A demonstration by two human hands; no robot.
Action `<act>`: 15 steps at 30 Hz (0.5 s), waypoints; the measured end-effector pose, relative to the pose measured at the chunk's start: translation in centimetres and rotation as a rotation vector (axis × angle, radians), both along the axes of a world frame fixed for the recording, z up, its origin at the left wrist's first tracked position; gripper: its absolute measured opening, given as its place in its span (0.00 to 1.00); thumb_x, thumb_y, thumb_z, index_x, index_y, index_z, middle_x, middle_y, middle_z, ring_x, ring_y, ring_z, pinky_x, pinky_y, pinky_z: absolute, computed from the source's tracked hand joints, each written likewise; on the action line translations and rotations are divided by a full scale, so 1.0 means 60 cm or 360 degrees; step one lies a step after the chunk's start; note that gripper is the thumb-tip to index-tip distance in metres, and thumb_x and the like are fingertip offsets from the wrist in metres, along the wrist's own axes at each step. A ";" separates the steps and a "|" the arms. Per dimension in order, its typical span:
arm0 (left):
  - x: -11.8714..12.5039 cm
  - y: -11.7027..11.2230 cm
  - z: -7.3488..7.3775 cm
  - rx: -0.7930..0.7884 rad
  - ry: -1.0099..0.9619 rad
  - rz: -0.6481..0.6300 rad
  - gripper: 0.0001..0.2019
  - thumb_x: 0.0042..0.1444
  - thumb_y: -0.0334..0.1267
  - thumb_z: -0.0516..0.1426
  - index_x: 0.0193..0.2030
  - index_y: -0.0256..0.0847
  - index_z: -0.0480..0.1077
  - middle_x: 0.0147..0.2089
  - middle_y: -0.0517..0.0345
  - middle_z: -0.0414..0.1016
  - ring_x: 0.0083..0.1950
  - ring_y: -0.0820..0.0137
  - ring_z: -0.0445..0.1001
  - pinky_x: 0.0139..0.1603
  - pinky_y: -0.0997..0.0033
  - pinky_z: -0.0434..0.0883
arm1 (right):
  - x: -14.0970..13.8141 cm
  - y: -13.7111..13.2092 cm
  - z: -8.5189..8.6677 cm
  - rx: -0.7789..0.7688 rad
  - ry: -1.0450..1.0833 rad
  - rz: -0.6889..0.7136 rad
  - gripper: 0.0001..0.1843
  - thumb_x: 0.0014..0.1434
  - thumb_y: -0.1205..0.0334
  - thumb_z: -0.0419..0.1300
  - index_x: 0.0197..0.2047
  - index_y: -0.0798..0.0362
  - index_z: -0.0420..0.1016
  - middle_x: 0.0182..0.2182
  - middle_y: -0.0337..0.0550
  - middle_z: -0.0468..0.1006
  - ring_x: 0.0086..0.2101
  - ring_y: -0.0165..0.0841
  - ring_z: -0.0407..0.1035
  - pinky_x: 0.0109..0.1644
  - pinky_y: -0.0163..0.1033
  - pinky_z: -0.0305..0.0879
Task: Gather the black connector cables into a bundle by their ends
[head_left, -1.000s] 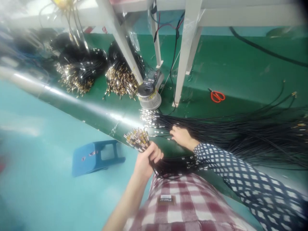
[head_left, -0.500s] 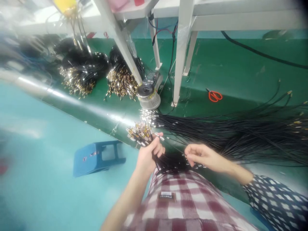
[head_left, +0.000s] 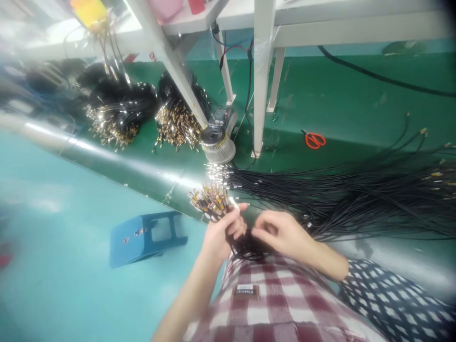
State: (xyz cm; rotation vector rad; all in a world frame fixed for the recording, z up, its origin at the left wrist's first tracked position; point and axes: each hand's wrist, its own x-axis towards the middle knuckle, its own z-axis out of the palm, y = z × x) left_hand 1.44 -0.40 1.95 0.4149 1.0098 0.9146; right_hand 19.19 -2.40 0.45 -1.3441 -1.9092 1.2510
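Wrapped firmly around a bundle of thin black cables with silver, white and gold-toned tips (head_left: 210, 202), my left hand (head_left: 224, 232) holds it just below those tips, which fan out up and to the left, in front of my red-and-white checked apron (head_left: 270, 289). One pale tip sticks out beside my left thumb. My right hand (head_left: 281, 232) is just to the right, thumb and forefinger curled close together over the dark lengths of the bundle; I cannot tell whether a cable is pinched there.

Beyond my hands, a long spread of loose black cables (head_left: 313, 190) lies across a glossy green surface (head_left: 356, 114), its silver ends near the bundle. Just behind those ends is a round grey machine with a dark top (head_left: 218, 145). Orange-handled scissors (head_left: 315, 140) lie farther back, to the right. On the left, a blue plastic stool (head_left: 126, 240) lies tipped on the pale turquoise floor (head_left: 71, 204).
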 end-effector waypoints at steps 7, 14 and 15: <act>-0.006 0.002 -0.006 -0.0029 -0.0120 -0.0051 0.13 0.50 0.39 0.62 0.39 0.31 0.74 0.13 0.71 0.50 0.15 0.81 0.52 0.25 0.74 0.54 | 0.037 -0.011 -0.019 -0.0032 -0.0073 0.0028 0.11 0.58 0.54 0.60 0.40 0.52 0.72 0.36 0.42 0.74 0.27 0.28 0.63 0.32 0.34 0.60; -0.010 0.002 -0.010 -0.0024 -0.0043 0.0052 0.15 0.49 0.39 0.64 0.42 0.32 0.74 0.13 0.70 0.52 0.16 0.81 0.52 0.21 0.77 0.52 | -0.055 0.022 0.026 -0.0117 0.0203 -0.0107 0.16 0.63 0.62 0.53 0.24 0.54 0.69 0.19 0.34 0.71 0.21 0.25 0.63 0.27 0.31 0.56; -0.013 0.001 -0.013 -0.0044 -0.0020 0.0065 0.14 0.48 0.39 0.64 0.40 0.32 0.74 0.14 0.69 0.54 0.16 0.80 0.54 0.21 0.77 0.52 | -0.057 0.025 0.028 -0.0157 0.0185 -0.0091 0.15 0.63 0.61 0.53 0.25 0.54 0.70 0.18 0.33 0.72 0.20 0.25 0.63 0.26 0.30 0.56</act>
